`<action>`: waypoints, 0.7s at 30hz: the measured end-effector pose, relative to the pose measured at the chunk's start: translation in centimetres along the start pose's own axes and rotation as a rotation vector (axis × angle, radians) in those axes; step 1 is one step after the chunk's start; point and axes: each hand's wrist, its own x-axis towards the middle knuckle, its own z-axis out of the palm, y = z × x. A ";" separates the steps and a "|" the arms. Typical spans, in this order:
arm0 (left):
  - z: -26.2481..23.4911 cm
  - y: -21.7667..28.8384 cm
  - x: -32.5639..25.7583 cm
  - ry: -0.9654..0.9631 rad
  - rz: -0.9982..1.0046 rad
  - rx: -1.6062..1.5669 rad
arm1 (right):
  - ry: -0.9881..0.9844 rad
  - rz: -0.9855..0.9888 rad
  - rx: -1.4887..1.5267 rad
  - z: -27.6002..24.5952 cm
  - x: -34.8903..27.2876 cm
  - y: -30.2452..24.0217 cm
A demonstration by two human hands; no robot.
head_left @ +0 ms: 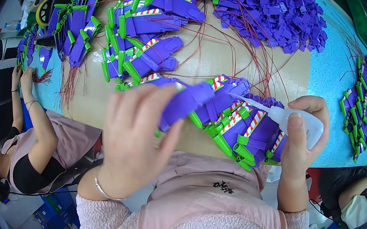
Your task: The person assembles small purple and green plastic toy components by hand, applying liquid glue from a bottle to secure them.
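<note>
My left hand is closed around a purple plastic wing-shaped piece, slightly blurred and raised above the table. In my right hand is a small white squeeze bottle with a long thin nozzle. The nozzle points left, its tip near the held piece; I cannot tell whether they touch. Just below lie several purple toy wings with green tubes and red-and-white striped stickers, overlapping at the table's near edge.
A heap of small purple plastic parts covers the far middle. Thin red and black wires trail across the tan board. More wings are stacked at far left, others at right. One person sits at left, another at right.
</note>
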 end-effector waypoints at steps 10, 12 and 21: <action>1.4 1.0 0.3 -0.036 -0.016 -0.035 | -0.145 -0.002 -0.006 0.6 -0.3 -0.9; 1.5 0.9 0.3 -0.036 -0.013 -0.040 | -0.233 -0.088 -0.126 0.5 -0.1 -0.7; 1.9 1.0 0.1 0.047 0.050 0.063 | -0.144 -0.023 -0.046 0.4 -0.3 -1.4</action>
